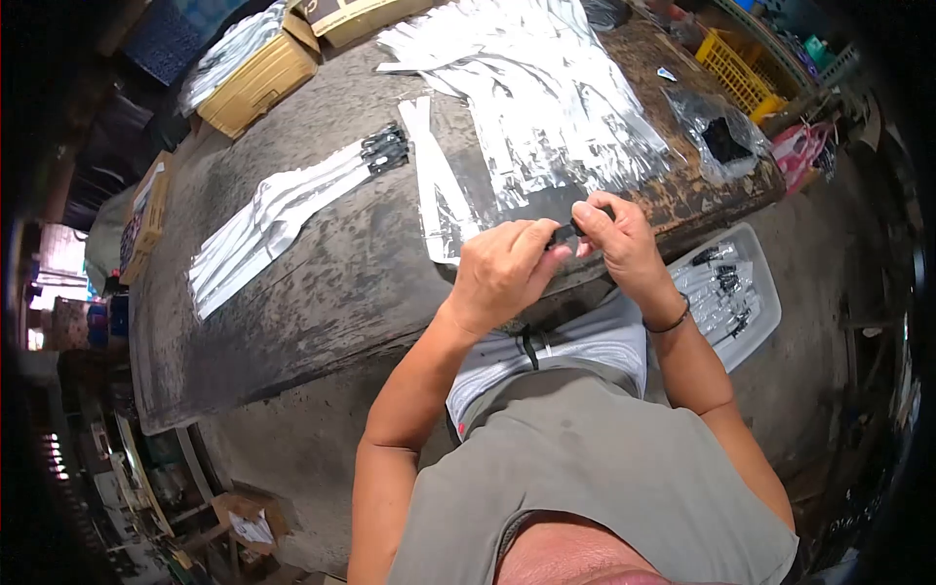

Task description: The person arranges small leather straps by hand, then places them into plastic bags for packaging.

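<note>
My left hand is closed, thumb and fingertips pinching a small black piece, perhaps a plastic clip. At the other end of it, the fingers of my right hand are closed on the same piece. My fingers cover most of it, so its exact kind is hidden. Both hands are above the table's near edge. Just beyond them lie white straps, two of them crossing. Left of these rests a stack of white straps with black ends.
A large heap of white straps covers the table's far right. Cardboard boxes stand at the back. A clear bag lies at the right corner. Below it is a plastic bin of bagged pieces; a yellow crate stands beyond.
</note>
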Action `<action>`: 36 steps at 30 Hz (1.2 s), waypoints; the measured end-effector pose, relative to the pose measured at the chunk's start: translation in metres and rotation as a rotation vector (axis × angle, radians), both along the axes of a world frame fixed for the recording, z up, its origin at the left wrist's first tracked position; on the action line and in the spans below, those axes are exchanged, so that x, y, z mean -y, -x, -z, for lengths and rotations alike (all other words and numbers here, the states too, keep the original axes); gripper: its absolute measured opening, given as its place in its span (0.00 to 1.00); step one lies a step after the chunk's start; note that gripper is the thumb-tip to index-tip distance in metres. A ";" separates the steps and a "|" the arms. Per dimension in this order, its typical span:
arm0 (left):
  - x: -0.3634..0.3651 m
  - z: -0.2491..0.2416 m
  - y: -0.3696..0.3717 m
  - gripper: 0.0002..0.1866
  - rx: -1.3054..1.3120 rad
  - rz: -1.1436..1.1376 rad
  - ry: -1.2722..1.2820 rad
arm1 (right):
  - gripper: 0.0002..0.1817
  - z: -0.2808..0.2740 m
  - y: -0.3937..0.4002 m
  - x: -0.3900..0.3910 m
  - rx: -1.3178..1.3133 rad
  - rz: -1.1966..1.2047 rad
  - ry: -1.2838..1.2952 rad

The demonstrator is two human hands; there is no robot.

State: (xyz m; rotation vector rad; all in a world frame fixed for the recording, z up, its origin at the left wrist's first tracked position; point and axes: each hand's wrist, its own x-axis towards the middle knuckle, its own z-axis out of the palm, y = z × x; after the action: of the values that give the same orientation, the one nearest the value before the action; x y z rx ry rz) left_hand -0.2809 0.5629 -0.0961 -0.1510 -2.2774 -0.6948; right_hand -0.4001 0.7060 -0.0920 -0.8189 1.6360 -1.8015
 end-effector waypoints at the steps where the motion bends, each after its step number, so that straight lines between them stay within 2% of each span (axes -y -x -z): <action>1: 0.002 0.002 0.001 0.13 0.004 -0.015 0.014 | 0.15 0.000 -0.008 0.000 -0.084 0.088 -0.051; 3: 0.005 0.006 0.004 0.12 0.003 -0.034 0.027 | 0.15 0.006 -0.023 -0.002 -0.325 0.215 -0.082; 6: 0.003 0.011 0.005 0.12 0.024 -0.034 0.026 | 0.15 0.010 -0.012 -0.007 -0.416 0.151 -0.145; 10: -0.006 0.008 0.004 0.12 0.020 0.034 0.051 | 0.16 -0.007 0.019 -0.015 -0.242 -0.156 -0.195; 11: -0.006 0.008 0.004 0.13 0.013 0.039 0.067 | 0.16 -0.008 0.020 -0.016 -0.271 -0.183 -0.175; 14: 0.003 0.010 0.008 0.13 -0.006 0.010 0.093 | 0.16 -0.007 0.006 -0.013 -0.484 -0.023 -0.157; 22: 0.002 0.010 0.008 0.13 -0.019 0.016 0.060 | 0.16 0.003 0.009 -0.011 -0.308 -0.014 -0.132; 27: 0.001 0.012 0.011 0.15 -0.083 0.015 0.051 | 0.16 0.005 0.010 -0.011 -0.327 -0.026 -0.104; 33: 0.001 0.003 0.007 0.14 -0.030 0.010 0.079 | 0.16 0.001 0.013 -0.011 -0.361 -0.052 -0.099; 36: 0.003 0.008 0.008 0.20 -0.052 0.018 0.078 | 0.16 -0.002 0.012 -0.012 -0.337 -0.037 -0.124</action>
State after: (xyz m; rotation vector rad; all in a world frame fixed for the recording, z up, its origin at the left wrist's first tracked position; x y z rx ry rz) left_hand -0.2892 0.5599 -0.1041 -0.2246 -2.2566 -0.6048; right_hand -0.4118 0.7176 -0.0903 -1.1339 1.9061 -1.5812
